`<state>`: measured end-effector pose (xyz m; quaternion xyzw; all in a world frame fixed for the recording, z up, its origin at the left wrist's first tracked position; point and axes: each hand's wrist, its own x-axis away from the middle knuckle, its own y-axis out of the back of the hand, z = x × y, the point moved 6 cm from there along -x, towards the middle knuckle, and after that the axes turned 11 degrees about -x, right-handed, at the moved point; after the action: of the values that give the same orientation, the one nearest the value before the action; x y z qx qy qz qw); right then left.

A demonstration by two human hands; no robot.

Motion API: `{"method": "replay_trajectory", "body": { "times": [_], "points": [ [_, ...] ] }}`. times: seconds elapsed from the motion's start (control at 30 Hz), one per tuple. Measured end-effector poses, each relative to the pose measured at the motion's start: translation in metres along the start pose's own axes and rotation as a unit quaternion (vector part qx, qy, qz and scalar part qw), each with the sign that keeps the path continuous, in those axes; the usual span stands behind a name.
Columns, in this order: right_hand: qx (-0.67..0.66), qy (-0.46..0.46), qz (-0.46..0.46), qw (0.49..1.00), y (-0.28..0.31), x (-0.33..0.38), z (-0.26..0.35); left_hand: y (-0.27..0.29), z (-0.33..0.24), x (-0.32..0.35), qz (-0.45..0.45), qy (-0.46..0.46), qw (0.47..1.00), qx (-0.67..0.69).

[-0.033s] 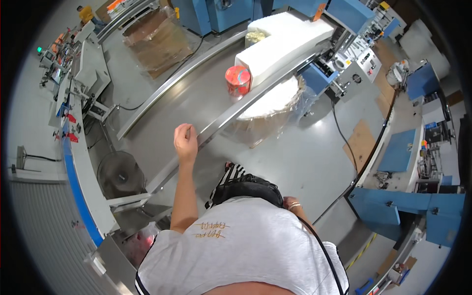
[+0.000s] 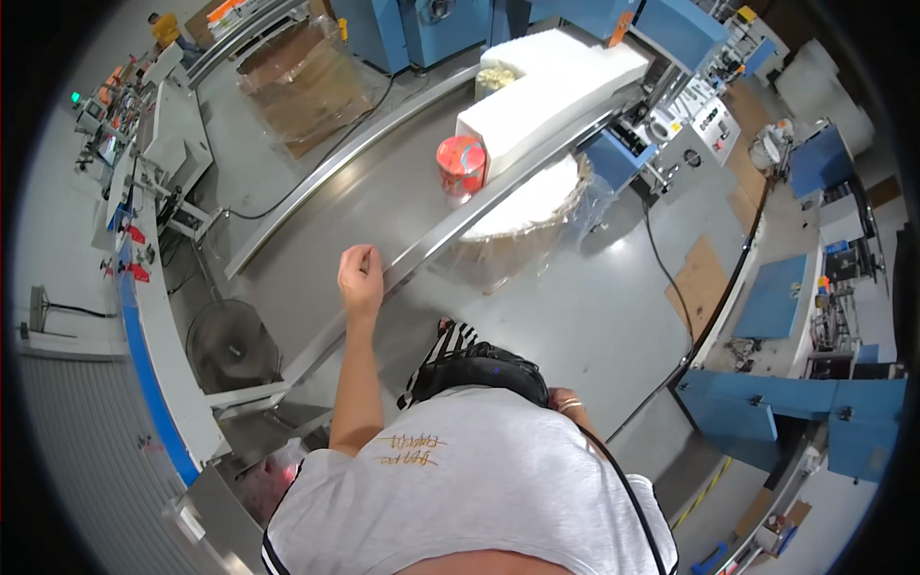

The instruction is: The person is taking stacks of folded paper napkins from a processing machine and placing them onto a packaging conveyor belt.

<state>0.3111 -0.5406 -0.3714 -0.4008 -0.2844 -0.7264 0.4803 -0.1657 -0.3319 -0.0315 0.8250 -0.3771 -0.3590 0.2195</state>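
Note:
My left hand [image 2: 360, 278] is closed in a loose fist at the metal side rail [image 2: 422, 251] of a long steel table [image 2: 331, 216]. What its fingers hold, if anything, is hidden. Farther along this table a red round tin or tub [image 2: 462, 166] stands against the end of a long white block of stacked sheets or pads [image 2: 556, 91]. My right hand [image 2: 562, 397] hangs low beside the black bag [image 2: 484, 372] at my waist, a light band round its wrist. Its fingers are mostly hidden.
Beyond the rail stands a plastic-lined container [image 2: 522, 230] with white material inside. A large open cardboard box [image 2: 305, 86] is on the floor at far left, and a round fan [image 2: 233, 347] at near left. Blue machines [image 2: 771, 297] line the right side. A person [image 2: 168, 31] is far off.

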Motion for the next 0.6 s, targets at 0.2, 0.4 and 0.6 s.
{"method": "replay_trajectory", "body": {
  "times": [0.2,0.4,0.6],
  "points": [
    [-0.071,0.111,-0.045,0.99,-0.071,0.01,0.123,-0.043,0.02,-0.047,0.138,0.056,0.988,0.044],
    [0.13,0.502,0.006,0.855,-0.18,0.083,0.371,-0.046,0.042,-0.062,0.135,0.139,0.98,0.05],
    [0.201,0.661,0.096,0.716,-0.29,0.205,0.487,-0.052,0.032,-0.064,0.158,0.163,0.972,0.06]
  ]
}}
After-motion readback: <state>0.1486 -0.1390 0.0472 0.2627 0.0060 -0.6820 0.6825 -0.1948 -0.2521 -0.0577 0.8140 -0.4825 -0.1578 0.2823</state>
